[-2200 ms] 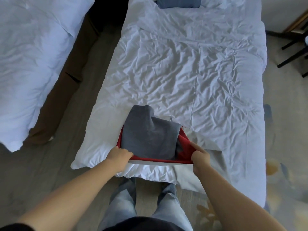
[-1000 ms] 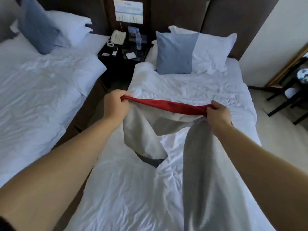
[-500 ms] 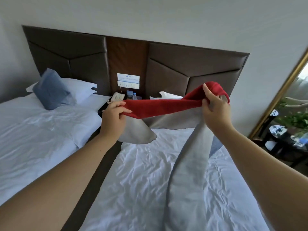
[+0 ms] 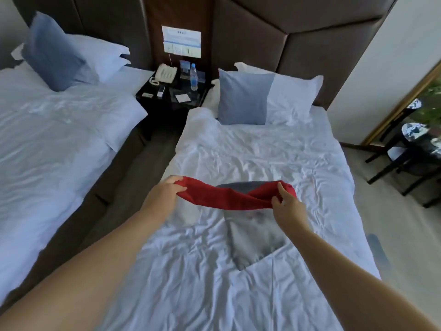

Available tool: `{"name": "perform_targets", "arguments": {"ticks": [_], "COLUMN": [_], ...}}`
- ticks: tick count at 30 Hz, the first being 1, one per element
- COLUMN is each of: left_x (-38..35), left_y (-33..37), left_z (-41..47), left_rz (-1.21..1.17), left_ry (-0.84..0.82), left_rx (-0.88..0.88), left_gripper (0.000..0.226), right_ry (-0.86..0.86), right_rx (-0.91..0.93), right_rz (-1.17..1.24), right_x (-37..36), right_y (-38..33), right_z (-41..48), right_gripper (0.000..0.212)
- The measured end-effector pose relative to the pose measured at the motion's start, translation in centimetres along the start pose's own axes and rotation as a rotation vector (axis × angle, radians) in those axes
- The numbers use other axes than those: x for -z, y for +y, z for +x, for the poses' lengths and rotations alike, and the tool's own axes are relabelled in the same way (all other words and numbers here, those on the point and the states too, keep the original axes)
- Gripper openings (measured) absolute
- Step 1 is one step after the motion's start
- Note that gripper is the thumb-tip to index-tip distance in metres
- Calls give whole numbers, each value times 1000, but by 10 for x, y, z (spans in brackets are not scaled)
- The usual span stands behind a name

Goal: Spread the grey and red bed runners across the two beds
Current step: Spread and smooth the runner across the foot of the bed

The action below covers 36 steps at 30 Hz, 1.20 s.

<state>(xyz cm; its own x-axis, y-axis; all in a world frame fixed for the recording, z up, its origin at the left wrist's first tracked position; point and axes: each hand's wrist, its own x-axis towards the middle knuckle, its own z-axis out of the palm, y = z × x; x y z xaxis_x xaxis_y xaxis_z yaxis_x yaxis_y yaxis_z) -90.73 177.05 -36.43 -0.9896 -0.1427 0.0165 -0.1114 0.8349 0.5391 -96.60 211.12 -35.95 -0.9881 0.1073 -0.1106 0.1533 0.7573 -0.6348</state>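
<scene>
Two beds: the right bed (image 4: 298,168) lies straight ahead under the hands. The left bed (image 4: 47,144) stands well apart across a floor gap, with a dark nightstand (image 4: 164,108) between their heads.
Runner, place: the grey and red runner (image 4: 229,199) is held over the middle of the right bed, still bunched and not yet spread.
Runner, step: I judge this to be the shake-out. It would go best by drawing the hands apart toward the bed's two sides until the folds drop free. Then lower it flat, square to the mattress edges, nearer the foot than the pillows.
Runner, twist: the red band turns over near its right end and should be turned back before the cloth goes down.
Runner, long axis: the stretched red edge runs left to right across the bed's width, roughly parallel to the headboard (image 4: 310,48).
Grey fold: it trails from the band toward the person, one corner pointing at the foot of the bed. I cannot tell whether it rests on the duvet.
Left hand (image 4: 164,194): fingers curled over the band's left end, gripping it.
Right hand (image 4: 285,206): thumb and fingers pinch the band's right end.
</scene>
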Motion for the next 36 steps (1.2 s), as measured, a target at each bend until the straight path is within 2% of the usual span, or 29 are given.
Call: {"name": "perform_targets", "arguments": {"ticks": [3,6,9,12,17,22,24,26,28,30,31,33,34,36], "left_x": [-52,-101,-158,-208,-282,-333,-344,-346,-345,-339,-336,-329,-325,-322], "left_y": [-22,-42,-60,-72,-91,-108,-113,-114,-116,-124,-131,-151,-164,-190], "left_z": [-28,-62,-94,-125,-172,-200,-205,-200,-186,-169,-162,-152,-150,-146], "left_rz": [5,-37,99,221,371,428,457,402,307,234,184,16,-67,-127], "left_ry": [-102,-228,-459,-606,-769,-810,-734,-495,-169,50,113,181,184,141], "left_rx": [128,204,115,99,71,21,-13,-17,6,106,185,378,476,620], "left_gripper": [47,43,52,52,69,68,66,59,45,37,36,53,60,60], "right_ry": [-146,-237,-336,-463,-583,-673,-739,-789,-765,-695,-665,-627,-618,-626], "right_rx": [-103,-197,-228,-243,-308,-454,-573,-588,-445,-260,-184,-83,-42,59], "right_rz": [-72,-67,-149,-246,-351,-401,-378,-391,-460,-519,-545,-588,-600,-615], "right_x": [-43,-82,-122,-156,-201,-227,-232,-237,-245,-255,-261,-274,-282,-302], "right_y": [45,90,139,184,246,282,285,283,277,265,258,243,235,220], "right_z": [-22,-56,-93,-123,-155,-164,-160,-152,-141,-130,-124,-116,-113,-111], "right_gripper": [64,73,73,72,72,77,79,77,71,65,63,62,62,64]}}
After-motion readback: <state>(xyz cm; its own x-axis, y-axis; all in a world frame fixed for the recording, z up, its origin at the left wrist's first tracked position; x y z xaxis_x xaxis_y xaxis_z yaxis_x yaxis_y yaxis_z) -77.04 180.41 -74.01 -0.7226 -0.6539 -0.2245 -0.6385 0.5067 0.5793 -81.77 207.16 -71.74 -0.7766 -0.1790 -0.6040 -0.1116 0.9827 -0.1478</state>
